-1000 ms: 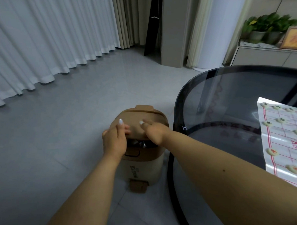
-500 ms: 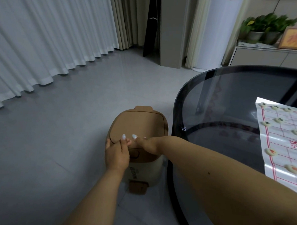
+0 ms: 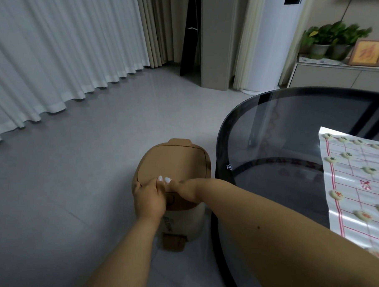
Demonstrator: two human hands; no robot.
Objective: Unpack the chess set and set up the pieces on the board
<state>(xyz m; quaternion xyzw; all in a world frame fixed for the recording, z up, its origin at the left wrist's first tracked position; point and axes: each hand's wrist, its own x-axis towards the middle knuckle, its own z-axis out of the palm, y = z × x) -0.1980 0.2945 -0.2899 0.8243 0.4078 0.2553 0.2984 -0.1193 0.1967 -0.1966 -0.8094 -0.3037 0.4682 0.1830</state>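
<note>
On floor, 1 bin [image 3: 172, 164], 2 hands, left hand [image 3: 148, 198], right hand [image 3: 185, 189], touching its lid

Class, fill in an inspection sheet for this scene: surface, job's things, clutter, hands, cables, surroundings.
Surface: round dark glass table.
Job's things: paper board on the table, pieces standing on it.
Clutter: tan-lidded bin on the floor beside the table.
Hands: left hand and right hand both at the bin lid's front edge.
Cables: nothing seen.
Surroundings: curtains, plants, framed picture.
</note>
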